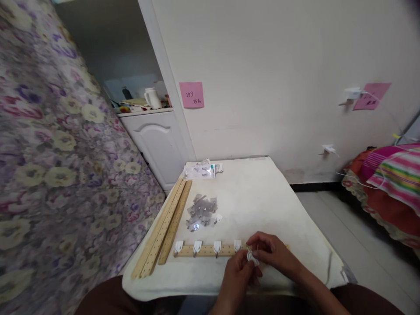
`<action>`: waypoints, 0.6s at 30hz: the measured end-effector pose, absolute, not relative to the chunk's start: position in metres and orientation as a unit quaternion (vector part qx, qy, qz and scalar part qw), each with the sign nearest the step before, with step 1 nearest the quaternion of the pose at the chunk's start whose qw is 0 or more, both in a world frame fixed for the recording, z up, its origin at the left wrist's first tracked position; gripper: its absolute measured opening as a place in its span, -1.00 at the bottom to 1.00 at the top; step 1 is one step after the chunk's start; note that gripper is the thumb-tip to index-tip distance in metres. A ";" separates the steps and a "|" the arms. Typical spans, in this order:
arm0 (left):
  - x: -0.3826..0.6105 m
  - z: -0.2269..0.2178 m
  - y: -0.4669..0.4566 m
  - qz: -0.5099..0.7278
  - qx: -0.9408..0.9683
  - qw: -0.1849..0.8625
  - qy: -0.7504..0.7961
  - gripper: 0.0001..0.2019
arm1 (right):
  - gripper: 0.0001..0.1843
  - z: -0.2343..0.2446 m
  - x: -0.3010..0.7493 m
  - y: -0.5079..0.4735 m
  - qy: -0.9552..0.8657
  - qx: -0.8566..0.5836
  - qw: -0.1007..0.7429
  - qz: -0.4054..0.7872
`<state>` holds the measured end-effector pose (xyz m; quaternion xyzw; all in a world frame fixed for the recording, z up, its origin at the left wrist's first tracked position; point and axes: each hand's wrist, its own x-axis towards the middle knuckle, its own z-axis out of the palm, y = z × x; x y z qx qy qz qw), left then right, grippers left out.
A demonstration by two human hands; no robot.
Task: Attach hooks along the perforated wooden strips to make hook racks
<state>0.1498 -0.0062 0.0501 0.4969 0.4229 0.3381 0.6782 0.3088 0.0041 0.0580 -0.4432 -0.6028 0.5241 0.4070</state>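
Observation:
Near the table's front edge lies a perforated wooden strip [227, 250] with several white hooks [217, 247] set along it in a row. Over its right part, my left hand [241, 269] is closed around another white hook [252, 259]. My right hand [267, 251] meets it from the right, its fingertips pinched at the top of the same hook. The fingers partly cover this hook and the strip behind. Beyond the strip is a heap of small clear and grey pieces [201, 210], with a loose white hook [218, 217] at its right side.
More perforated wooden strips [167, 223] lie along the table's left side. Clear plastic packaging [200, 171] rests at the back left. The table [249, 188] has a pale cover and stands against the wall. A floral curtain [82, 175] hangs to the left.

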 end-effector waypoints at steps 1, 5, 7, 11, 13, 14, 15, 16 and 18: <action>0.152 0.049 -0.007 0.339 0.501 0.674 0.425 -0.75 | -0.76 0.057 0.311 0.004 -0.596 -0.440 0.403 0.538; 0.156 0.048 -0.008 0.355 0.476 0.669 0.448 -0.73 | -0.72 0.051 0.313 0.001 -0.562 -0.438 0.380 0.590; 0.157 0.049 -0.008 0.365 0.459 0.665 0.462 -0.70 | -0.72 0.047 0.313 0.000 -0.550 -0.435 0.369 0.610; 0.157 0.051 -0.009 0.378 0.437 0.665 0.472 -0.68 | -0.77 0.040 0.312 0.000 -0.542 -0.427 0.369 0.623; 0.157 0.050 -0.010 0.376 0.432 0.672 0.469 -0.67 | -0.77 0.037 0.312 0.001 -0.543 -0.428 0.372 0.619; 0.158 0.049 -0.011 0.373 0.430 0.677 0.466 -0.67 | -0.77 0.036 0.312 0.001 -0.544 -0.427 0.375 0.618; 0.158 0.049 -0.011 0.369 0.429 0.683 0.461 -0.67 | -0.77 0.035 0.312 0.002 -0.542 -0.427 0.379 0.617; 0.159 0.048 -0.012 0.365 0.429 0.689 0.457 -0.68 | -0.77 0.035 0.312 0.002 -0.539 -0.426 0.386 0.615; 0.159 0.046 -0.015 0.356 0.434 0.697 0.445 -0.70 | -0.77 0.035 0.313 0.004 -0.528 -0.426 0.403 0.615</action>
